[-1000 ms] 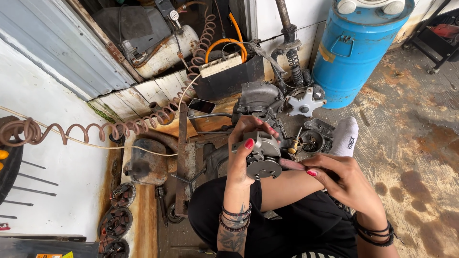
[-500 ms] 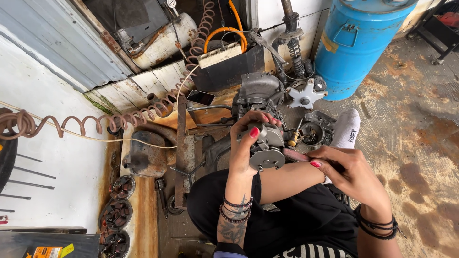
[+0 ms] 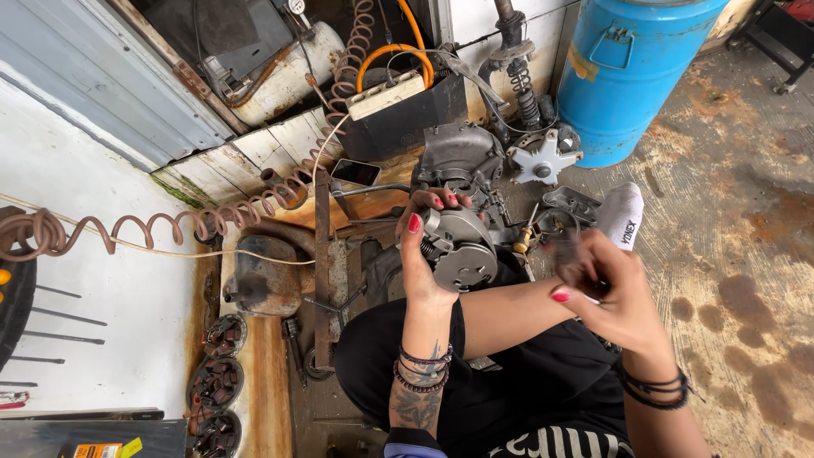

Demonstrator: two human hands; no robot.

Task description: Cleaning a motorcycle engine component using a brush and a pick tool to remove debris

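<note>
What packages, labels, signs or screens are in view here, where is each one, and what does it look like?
Phone: lying flat on the wooden board left of the engine parts, dark glossy rectangular screen.
Label: on the blue drum's left side, worn yellowish patch.
Package: bottom left corner, flat, orange and yellow against black.
Sock: white, small dark printed mark, beside the right hand.
Left hand: grips a grey metal engine part, unlabelled.

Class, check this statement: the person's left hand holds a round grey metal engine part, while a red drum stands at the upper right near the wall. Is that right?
Not quite. In the head view the drum is blue, not red. The rest holds: the left hand holds the round grey metal engine part, and the drum stands at the upper right near the wall.
</note>
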